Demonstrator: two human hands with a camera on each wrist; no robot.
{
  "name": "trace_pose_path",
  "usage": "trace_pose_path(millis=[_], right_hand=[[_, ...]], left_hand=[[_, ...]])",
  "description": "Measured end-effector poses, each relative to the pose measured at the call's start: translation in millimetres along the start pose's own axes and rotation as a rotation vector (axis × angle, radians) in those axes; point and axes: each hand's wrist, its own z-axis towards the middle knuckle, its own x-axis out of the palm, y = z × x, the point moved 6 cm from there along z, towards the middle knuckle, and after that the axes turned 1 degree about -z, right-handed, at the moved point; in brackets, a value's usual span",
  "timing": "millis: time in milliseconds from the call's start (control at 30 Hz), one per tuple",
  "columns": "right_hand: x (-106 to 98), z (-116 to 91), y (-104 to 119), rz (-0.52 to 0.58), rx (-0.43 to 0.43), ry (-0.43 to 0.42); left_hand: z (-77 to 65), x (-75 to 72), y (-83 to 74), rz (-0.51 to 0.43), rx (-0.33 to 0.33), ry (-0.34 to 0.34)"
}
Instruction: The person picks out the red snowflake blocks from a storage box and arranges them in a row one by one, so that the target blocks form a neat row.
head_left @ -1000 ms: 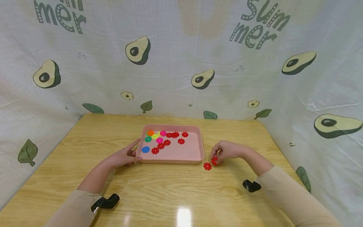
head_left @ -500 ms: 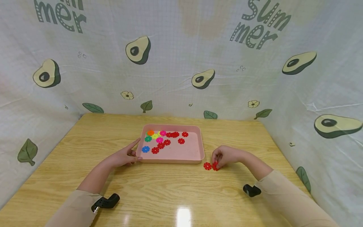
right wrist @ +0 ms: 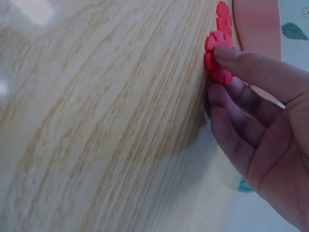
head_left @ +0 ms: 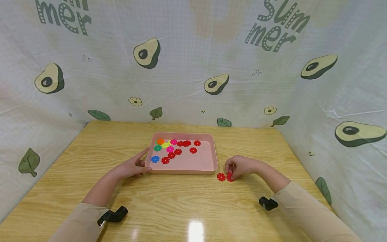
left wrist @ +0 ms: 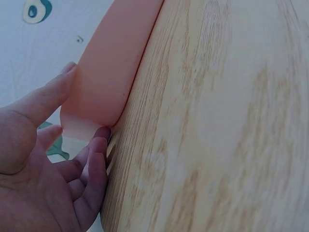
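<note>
My left hand [head_left: 132, 168] grips the near left corner of a shallow pink tray [head_left: 193, 172]. In the left wrist view its thumb lies against the tray's wall [left wrist: 111, 58], with the lower fingers curled by the corner. My right hand [head_left: 242, 166] pinches a red notched plastic disc [head_left: 230, 178] between thumb and fingers at the tabletop, right of the tray. Just left of it a second red disc [head_left: 221, 177] lies flat on the table. The right wrist view shows the thumb over the face of the held disc [right wrist: 211, 58].
Inside the tray are several red discs [head_left: 165, 160], plus blue [head_left: 155, 159], green [head_left: 158, 148], orange [head_left: 160, 142], yellow and pink [head_left: 170, 149] ones. The wooden table [head_left: 169, 205] meets a printed cloth [head_left: 181, 101] at the back and sides.
Over the second, my right hand moves slightly nearer and down with its red disc, which comes level beside the one on the table. The left hand and tray stay put.
</note>
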Motion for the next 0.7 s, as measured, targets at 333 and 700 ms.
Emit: trace_pose_path(millis=[333, 700], right_hand=[[1.7, 0.5, 1.3, -0.021, -0.022, 0.005], [0.1, 0.3, -0.2, -0.022, 0.003, 0.007]], left_hand=[[3.1, -0.9, 5.0, -0.026, 0.004, 0.002], [3.2, -0.7, 3.1, -0.004, 0.008, 0.007]])
